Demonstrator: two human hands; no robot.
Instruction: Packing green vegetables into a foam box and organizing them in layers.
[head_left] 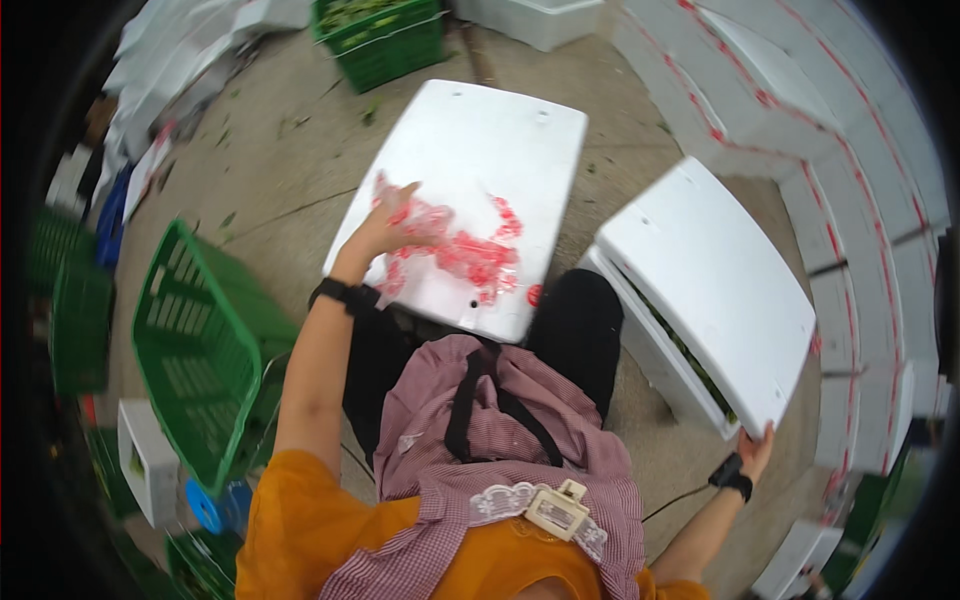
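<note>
Crumpled clear plastic bags with red print [475, 258] lie on a white foam box lid [500, 150] in front of my knees. My left hand [388, 222] is among them, with a bunch of the plastic between its thumb and fingers; motion blurs it slightly. On the right, a white foam lid [715, 280] sits askew over a foam box [645, 345]. Leafy greens [690, 360] show through the gap along its near left side. My right hand [757, 455] grips the lid's near corner.
A green plastic crate [205, 360] stands at my left. Another green crate [385, 45] with greens is at the far side. White foam boxes with red tape [800, 130] form a wall along the right. White sheeting [180, 70] lies at the far left.
</note>
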